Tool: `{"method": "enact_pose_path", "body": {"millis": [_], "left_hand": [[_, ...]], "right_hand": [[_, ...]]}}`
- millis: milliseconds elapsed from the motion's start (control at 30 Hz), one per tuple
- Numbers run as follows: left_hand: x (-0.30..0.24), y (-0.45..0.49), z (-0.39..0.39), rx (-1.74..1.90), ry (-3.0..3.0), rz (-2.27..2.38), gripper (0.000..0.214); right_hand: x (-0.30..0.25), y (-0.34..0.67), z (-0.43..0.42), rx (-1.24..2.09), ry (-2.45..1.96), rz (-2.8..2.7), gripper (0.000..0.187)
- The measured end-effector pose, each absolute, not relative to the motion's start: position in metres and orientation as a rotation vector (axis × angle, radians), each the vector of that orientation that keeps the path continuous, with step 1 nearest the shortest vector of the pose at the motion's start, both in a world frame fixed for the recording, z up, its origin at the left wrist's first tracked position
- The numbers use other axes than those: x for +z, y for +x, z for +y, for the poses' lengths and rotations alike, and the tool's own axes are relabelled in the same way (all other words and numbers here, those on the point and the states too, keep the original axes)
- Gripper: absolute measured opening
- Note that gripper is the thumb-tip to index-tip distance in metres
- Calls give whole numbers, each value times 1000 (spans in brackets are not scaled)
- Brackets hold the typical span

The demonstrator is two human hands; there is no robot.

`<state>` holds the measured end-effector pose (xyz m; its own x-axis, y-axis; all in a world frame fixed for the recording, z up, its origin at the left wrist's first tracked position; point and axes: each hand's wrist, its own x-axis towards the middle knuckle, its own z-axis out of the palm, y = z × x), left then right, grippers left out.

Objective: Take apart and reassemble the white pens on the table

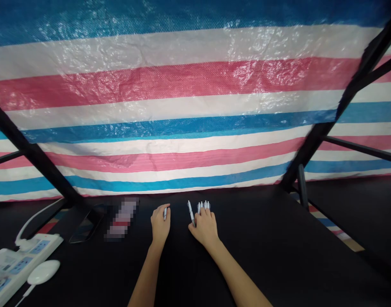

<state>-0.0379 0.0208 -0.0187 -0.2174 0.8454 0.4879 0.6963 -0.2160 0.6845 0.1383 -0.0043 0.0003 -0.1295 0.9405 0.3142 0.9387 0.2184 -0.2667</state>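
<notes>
My left hand is closed, fingers curled around a short visible piece of a white pen; most of that pen is hidden by the hand. To the right, my right hand rests low over the black tabletop. A white pen slants away from between its thumb and index finger, clip end pointing to the far side. The other fingers lie over a row of several white pens side by side, with only their far ends showing.
At the left are a white power strip with plugs, a white rounded device on a cable, a dark phone and a blurred-out pinkish item. Black frame bars and a striped plastic sheet stand behind.
</notes>
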Motion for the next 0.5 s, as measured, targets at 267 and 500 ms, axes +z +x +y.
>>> {"method": "enact_pose_path", "body": {"millis": [267,500], "left_hand": [[-12,-33,17,1461,1875,1804,27],[-4,-24,11,1388,2030,1588,30]], "right_hand": [[2,163,3,35,-1625,-1957,18],[3,174,9,355,-1382,-1847,30]]}}
